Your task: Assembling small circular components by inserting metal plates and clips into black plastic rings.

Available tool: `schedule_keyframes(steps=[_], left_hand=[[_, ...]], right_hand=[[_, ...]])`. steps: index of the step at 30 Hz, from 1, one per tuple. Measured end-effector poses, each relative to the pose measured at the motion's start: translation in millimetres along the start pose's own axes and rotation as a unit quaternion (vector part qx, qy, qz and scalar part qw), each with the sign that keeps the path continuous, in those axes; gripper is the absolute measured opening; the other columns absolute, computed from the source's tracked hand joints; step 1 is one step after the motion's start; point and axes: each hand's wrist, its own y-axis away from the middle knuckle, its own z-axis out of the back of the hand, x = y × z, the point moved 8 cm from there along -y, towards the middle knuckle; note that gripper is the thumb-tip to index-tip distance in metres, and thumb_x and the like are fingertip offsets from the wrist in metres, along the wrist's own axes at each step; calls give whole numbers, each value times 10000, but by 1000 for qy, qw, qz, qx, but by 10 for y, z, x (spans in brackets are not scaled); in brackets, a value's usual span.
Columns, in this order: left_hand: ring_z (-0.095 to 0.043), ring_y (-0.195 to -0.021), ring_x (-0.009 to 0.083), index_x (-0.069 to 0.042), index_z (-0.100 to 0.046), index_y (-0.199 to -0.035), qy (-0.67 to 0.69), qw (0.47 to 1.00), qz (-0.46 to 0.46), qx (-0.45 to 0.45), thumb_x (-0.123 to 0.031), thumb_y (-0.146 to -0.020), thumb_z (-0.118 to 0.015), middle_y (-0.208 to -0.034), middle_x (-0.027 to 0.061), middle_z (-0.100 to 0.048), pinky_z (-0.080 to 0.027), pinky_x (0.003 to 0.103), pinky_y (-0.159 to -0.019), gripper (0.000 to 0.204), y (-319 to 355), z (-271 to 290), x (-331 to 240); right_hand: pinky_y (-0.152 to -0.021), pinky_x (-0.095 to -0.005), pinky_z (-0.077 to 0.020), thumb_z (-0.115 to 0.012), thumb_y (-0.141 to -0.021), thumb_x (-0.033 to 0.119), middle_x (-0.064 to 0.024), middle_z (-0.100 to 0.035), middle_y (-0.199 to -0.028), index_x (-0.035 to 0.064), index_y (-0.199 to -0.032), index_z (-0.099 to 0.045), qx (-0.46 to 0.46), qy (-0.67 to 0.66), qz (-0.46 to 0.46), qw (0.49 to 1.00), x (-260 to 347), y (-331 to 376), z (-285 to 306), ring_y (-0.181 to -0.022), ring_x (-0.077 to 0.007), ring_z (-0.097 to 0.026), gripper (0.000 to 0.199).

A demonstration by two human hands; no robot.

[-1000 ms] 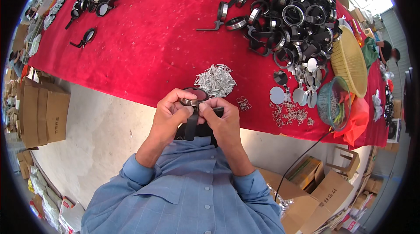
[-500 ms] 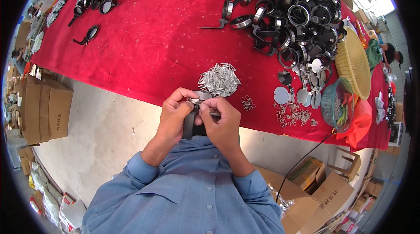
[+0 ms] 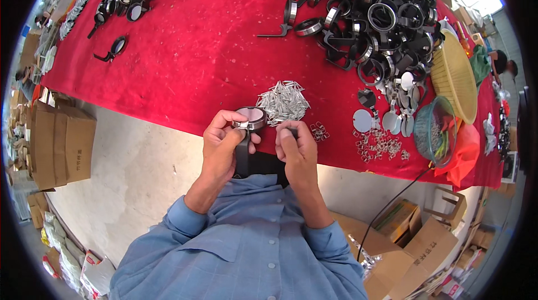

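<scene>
At the near edge of a red-draped tabletop [image 3: 185,59], a person in a blue shirt is holding a round handheld mirror [image 3: 250,118] up above the lap, its black handle hanging down between the hands. The left hand [image 3: 221,146] is closing its fingers around the metal rim; the right hand [image 3: 297,148] is curling its fingers tight just beside the rim, pinching something too small to make out. Compared with a second ago, the hands are sitting a little farther apart and the pale mirror face is now showing, suggesting the piece is being turned for fitting. Just beyond the hands lies a heap of small silver strips [image 3: 283,101], with loose metal clips [image 3: 378,144] to the right. Farther back, a pile of black mirror frames [image 3: 370,14] is crowding the cloth, beside a yellow basket [image 3: 457,75] and a clear bowl [image 3: 434,132]. Nothing is blocking the hands.
</scene>
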Motion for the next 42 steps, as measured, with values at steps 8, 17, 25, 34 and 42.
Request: schedule_keyframes(steps=[8, 17, 25, 34, 42], left_hand=[[-685, -783, 139, -5, -546, -1115, -38, 990, -133, -4, 131, -882, -497, -1018, 179, -693, -534, 241, -610, 274, 57, -59, -192], [-719, -779, 198, 3, -533, -1180, -312, 852, -419, -5, 28, -785, -757, -978, 154, -711, -569, 284, -633, 455, 399, -38, -355], [-701, -662, 198, -18, -539, -1197, -413, 724, -552, 26, 39, -732, -782, -856, 125, -703, -542, 282, -559, 527, 529, -282, -541], [-660, -629, 183, 19, -542, -1193, -439, 710, -547, 52, 72, -821, -709, -784, 106, -662, -522, 272, -559, 411, 491, -468, -468], [-668, -912, 117, -49, -446, -1395, -409, 881, -235, 29, 92, -798, -741, -1148, 132, -678, -519, 225, -724, 681, 102, -24, -344]], right_hand=[[-611, -245, -450, -559, -1040, 156, -48, -631, -845, -15, -1088, -603, 0, 200, 130, 971, 373, 83, -212, -706, -70, -550, 184], [-546, -414, -539, -782, -828, 321, -160, -655, -756, 0, -1003, -503, 42, 249, 158, 955, 629, 201, -597, -620, -295, -688, 460], [-444, -354, -425, -762, -802, 199, -85, -552, -655, 57, -826, -547, -2, 360, 286, 888, 817, 344, -646, -485, -241, -558, 259], [-456, -367, -441, -745, -829, 231, -94, -585, -692, 63, -872, -573, -45, 469, 315, 824, 767, 423, -561, -538, -263, -611, 244], [-570, -363, -489, -638, -960, 159, -130, -628, -717, 55, -1063, -615, -60, 318, 201, 925, 588, 144, 252, -605, -240, -638, 147]])
